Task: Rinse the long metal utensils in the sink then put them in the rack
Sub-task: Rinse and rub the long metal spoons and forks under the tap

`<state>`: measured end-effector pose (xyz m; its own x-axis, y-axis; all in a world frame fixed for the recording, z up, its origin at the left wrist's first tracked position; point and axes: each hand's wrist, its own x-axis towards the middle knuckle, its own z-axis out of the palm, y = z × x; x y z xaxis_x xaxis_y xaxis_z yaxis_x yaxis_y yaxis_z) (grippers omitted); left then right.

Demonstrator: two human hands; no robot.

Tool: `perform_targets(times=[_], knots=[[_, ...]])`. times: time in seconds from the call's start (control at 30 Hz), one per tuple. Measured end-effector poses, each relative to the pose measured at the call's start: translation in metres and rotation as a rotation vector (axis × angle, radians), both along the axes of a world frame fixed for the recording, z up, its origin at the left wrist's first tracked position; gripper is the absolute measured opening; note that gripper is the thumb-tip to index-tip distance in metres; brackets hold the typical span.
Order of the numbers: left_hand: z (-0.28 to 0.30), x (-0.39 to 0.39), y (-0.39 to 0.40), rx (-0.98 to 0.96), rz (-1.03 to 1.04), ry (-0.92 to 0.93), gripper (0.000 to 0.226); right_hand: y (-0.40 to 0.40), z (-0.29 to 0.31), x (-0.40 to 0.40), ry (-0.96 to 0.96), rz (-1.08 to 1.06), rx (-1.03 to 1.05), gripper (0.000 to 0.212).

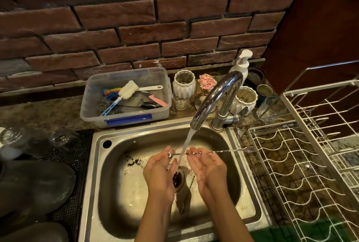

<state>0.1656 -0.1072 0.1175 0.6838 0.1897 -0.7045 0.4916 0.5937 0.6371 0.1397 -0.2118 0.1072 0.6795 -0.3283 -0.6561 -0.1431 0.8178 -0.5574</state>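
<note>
Centre of frame: left hand (159, 170) and right hand (208, 168), palms up with fingers loosely curled, support a long twisted metal bar spoon (213, 152) across their fingertips under the tap's stream, over the stainless steel sink (116, 193). Right: its forked end reaches the white wire dish rack (303, 164). Brick wall behind.
</note>
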Motion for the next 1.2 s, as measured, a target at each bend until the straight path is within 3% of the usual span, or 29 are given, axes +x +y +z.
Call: perform_targets(times=[0.17,0.37,0.57,0.77,0.97,1.2], knots=[[0.002,-0.010,-0.007,0.009,-0.029,0.036,0.013,0.032,-0.001,0.003,0.050,0.164,-0.032,0.015],[-0.002,0.000,0.036,0.101,0.145,0.090,0.014,0.005,0.004,0.006,0.023,0.003,-0.042,0.013],[-0.005,-0.018,0.023,0.128,0.093,0.110,0.008,0.058,0.001,-0.003,0.039,0.251,-0.027,0.016],[-0.007,-0.009,0.078,0.163,0.263,0.140,0.016,0.025,0.002,0.001,0.080,0.077,-0.099,0.020],[-0.011,-0.026,0.062,0.179,0.210,0.111,0.013,0.066,0.001,-0.003,0.075,0.311,-0.089,0.016],[-0.016,-0.023,0.119,0.221,0.384,0.060,0.021,0.034,-0.001,0.006,0.111,0.058,-0.080,0.014]])
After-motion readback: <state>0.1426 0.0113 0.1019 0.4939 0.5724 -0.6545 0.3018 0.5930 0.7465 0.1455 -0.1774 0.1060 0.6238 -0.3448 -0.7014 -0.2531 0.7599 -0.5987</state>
